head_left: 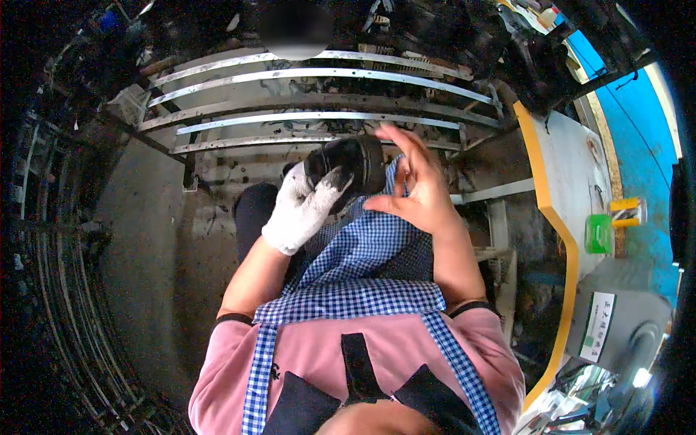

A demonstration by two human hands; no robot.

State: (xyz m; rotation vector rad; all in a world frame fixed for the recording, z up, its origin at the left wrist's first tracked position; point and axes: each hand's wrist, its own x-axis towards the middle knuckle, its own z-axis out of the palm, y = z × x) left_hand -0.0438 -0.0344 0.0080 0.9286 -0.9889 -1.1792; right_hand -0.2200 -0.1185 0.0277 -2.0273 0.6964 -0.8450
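A white knit glove with black-coated fingers covers my left hand [303, 204]. Its fingers are closed on a dark, rounded black thing [368, 163], whose kind I cannot make out; part of it is hidden behind the glove. Bare and slightly blurred, my right hand [420, 188] is at the right end of that thing. Its fingers and thumb are spread apart on either side, and whether the fingertips touch is unclear. Below both hands, a blue-and-white checked apron [355, 250] drapes over my lap.
A metal rack with pale horizontal bars [348, 75] stands ahead. To the right is a white table with a yellow edge [540, 174], and beyond it a green container [598, 234] and a grey box-like case [616, 308]. More thin bars line the far left.
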